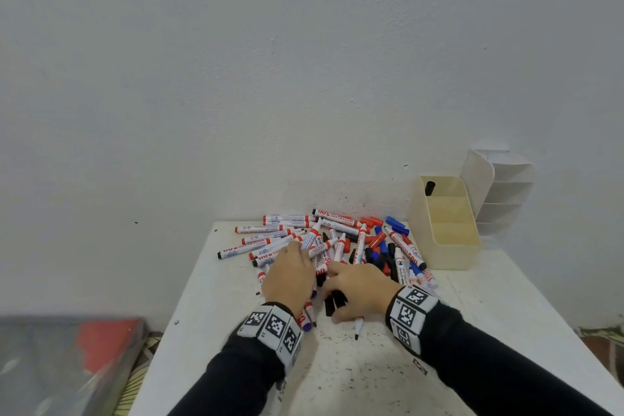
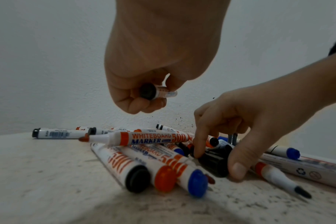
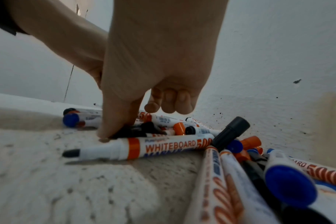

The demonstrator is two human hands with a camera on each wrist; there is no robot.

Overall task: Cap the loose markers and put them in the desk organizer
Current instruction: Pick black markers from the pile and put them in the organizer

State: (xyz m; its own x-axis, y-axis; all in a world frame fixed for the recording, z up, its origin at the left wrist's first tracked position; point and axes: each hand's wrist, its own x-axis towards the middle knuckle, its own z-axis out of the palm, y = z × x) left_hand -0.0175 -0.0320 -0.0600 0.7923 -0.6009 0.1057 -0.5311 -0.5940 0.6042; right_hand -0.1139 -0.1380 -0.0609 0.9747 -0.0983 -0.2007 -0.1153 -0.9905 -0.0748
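A heap of whiteboard markers (image 1: 304,240) and loose caps lies at the back of the white table (image 1: 371,375). My left hand (image 1: 290,275) hovers over the heap. In the left wrist view the left hand (image 2: 144,98) grips a marker with a black end (image 2: 151,91). My right hand (image 2: 218,162) pinches a black cap (image 2: 213,165) between index finger and thumb, low on the table. In the right wrist view its thumb (image 3: 113,128) presses down beside black caps (image 3: 136,130). The cream desk organizer (image 1: 449,246) stands at the back right with one black-capped marker (image 1: 429,187) in it.
An uncapped black-tipped marker (image 1: 358,328) lies under my right wrist. Loose red caps (image 1: 371,222) and blue caps (image 1: 396,226) sit near the wall. A white divided holder (image 1: 503,192) stands behind the organizer. A red and grey object (image 1: 108,341) lies beyond the table's left edge.
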